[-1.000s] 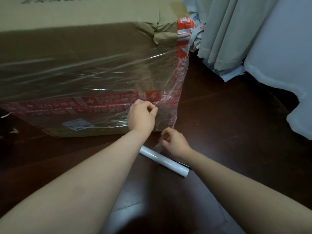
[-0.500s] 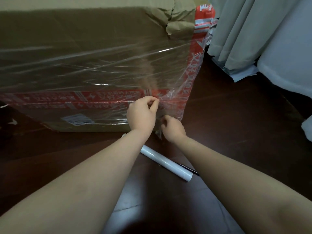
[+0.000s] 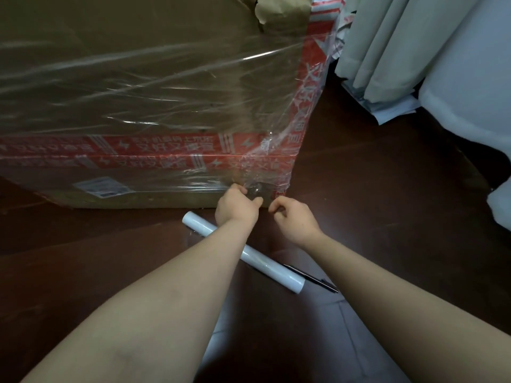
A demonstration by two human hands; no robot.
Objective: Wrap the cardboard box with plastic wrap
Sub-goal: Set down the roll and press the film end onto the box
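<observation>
A large brown cardboard box (image 3: 138,64) is set on the dark wood floor (image 3: 387,217). Its side is banded with red tape (image 3: 166,145) and covered by wrinkled, glossy clear wrap (image 3: 166,87). At its lower corner, bunched wrap is pinched by the left hand (image 3: 237,207). The right hand (image 3: 293,219) is curled just beside it; whether film is held cannot be told. A smooth white cylindrical roll (image 3: 273,269) lies under the left forearm.

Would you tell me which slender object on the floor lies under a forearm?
The white roll of plastic wrap; the left forearm crosses it, while the black pen-like tool lies uncovered.
</observation>
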